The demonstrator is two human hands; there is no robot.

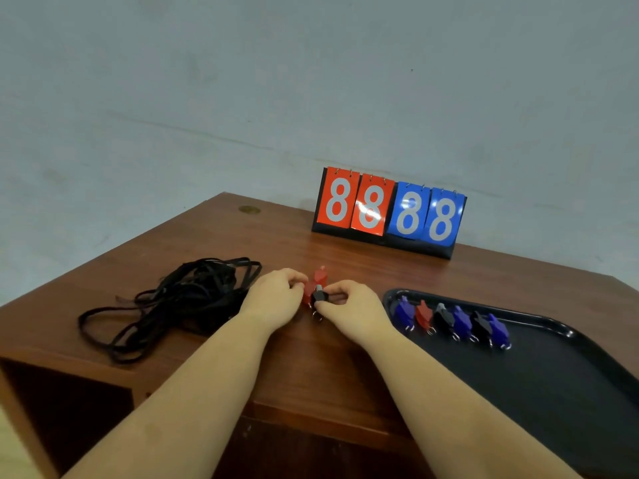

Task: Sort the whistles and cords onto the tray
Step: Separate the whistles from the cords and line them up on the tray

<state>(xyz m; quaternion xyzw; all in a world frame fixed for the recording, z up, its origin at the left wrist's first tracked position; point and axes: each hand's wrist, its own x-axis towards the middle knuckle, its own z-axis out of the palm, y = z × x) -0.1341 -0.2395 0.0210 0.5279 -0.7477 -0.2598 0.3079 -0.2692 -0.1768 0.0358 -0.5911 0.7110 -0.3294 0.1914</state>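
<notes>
Your left hand [273, 299] pinches a red whistle [307, 294], mostly hidden; your right hand [349, 307] pinches a black whistle [318, 296]. Tray [539, 382] cut off right.

**Whistles and cords, mid-sort**

A black tray [539, 385] is lying at the lower right of the frame, and six whistles are sitting in a row along its upper-left end: a blue whistle [404, 312], a red one [422, 313], a black one [443, 318], another blue [462, 321], another black [481, 324] and a third blue [498, 330], each showing a small metal ring at its near end. At centre frame a small cluster is waiting on the wood: a red whistle [320, 275] standing furthest back, a second red whistle [307, 294] and a black whistle [318, 295] touching side by side. A tangled heap of black cords [179, 299] is sprawling at centre left, loops trailing toward the lower left.
</notes>
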